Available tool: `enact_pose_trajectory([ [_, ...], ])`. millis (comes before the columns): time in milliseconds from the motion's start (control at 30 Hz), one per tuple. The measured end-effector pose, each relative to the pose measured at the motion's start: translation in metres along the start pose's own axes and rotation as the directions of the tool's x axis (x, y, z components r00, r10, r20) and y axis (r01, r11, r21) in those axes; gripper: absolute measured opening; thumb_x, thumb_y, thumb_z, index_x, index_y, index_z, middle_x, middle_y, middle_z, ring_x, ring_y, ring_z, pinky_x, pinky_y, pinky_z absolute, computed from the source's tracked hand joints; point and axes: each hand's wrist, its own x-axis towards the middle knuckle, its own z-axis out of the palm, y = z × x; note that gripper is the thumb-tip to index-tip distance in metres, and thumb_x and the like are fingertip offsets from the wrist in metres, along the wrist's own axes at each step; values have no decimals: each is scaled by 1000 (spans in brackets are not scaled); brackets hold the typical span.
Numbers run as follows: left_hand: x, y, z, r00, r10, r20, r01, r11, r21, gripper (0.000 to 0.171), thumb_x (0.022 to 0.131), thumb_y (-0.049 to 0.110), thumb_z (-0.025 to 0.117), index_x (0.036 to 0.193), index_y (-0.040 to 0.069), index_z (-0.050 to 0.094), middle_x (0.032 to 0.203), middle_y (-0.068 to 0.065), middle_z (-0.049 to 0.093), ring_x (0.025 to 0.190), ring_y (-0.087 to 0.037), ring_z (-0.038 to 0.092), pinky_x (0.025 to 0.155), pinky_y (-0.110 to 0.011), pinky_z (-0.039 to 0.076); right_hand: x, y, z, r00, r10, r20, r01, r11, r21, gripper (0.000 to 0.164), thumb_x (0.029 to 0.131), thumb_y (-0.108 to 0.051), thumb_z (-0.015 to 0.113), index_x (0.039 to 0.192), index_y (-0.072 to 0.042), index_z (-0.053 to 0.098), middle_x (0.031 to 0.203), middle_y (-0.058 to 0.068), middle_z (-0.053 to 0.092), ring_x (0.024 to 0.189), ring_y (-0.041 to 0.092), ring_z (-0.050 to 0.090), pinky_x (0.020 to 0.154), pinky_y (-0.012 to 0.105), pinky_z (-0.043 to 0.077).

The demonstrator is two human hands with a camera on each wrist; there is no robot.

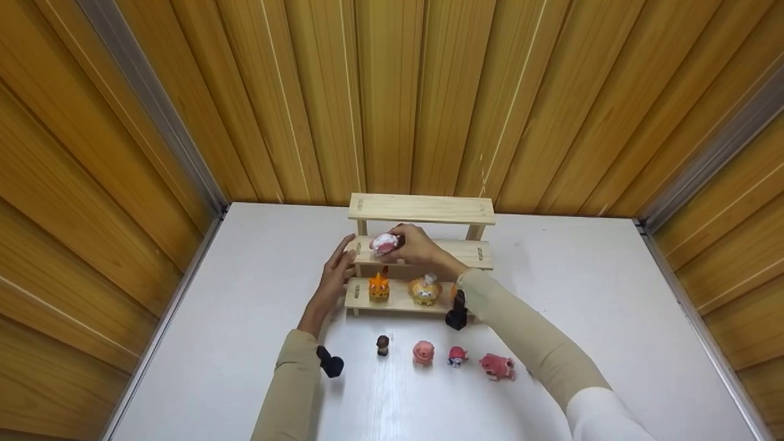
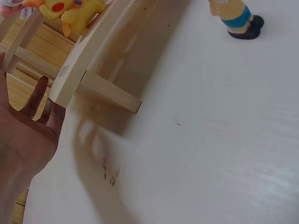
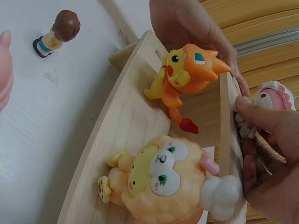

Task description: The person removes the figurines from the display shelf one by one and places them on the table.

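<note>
My right hand grips a pink figurine with a white frilly bonnet at the left end of the middle tier of a wooden step shelf. In the right wrist view, thumb and fingers close around the bonneted figurine, its feet at the plank. My left hand rests against the shelf's left end, fingers extended, as the left wrist view also shows. Along the lowest tier stand an orange-hooded yellow figurine and a fluffy cream one; something orange beside them is mostly hidden by the right wrist.
On the white table before the shelf stand a brown-haired figurine, a round pink figurine, a small red-topped one and a larger pink one. Wood-patterned walls enclose the table's back and sides.
</note>
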Motion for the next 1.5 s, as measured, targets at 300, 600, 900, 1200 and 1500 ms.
enact_pose_trajectory([
  [300,7,-1,0,1000,28,-6,-27,1000,12,51,110,41,45,160,38,34,157,-16,40,137,-43,52,110,-58,47,-16,-5,-14,995,72,63,-79,992,100,31,83,-4,83,112,3,73,106,17,75,85,9,65,80,20,55],
  [600,12,-1,0,999,31,-20,-30,999,40,53,110,43,44,161,35,32,164,-15,35,140,-48,48,112,-62,43,-52,-8,-52,998,19,55,-22,999,42,34,83,-9,85,113,1,74,107,15,74,94,13,66,85,24,55],
  [900,17,-1,2,999,31,10,-31,999,9,52,109,43,45,159,37,34,161,-16,37,140,-47,48,113,-61,42,-113,6,-108,999,50,20,-51,998,31,39,83,-13,86,118,-3,71,113,13,73,100,12,64,88,23,55],
  [1200,14,-2,3,1000,17,12,-17,1000,26,52,109,46,44,160,39,32,162,-16,36,140,-50,47,111,-63,44,-171,38,-161,992,126,-31,-125,992,19,43,84,-14,85,122,-2,70,108,5,71,91,2,67,79,20,58],
  [1500,11,-2,-2,1000,-11,-13,11,999,40,52,107,49,46,158,43,34,166,-13,32,142,-52,44,109,-66,44,-214,72,-188,983,177,-41,-177,984,-12,45,86,-16,84,125,-1,68,108,-2,70,92,2,65,79,18,58],
])
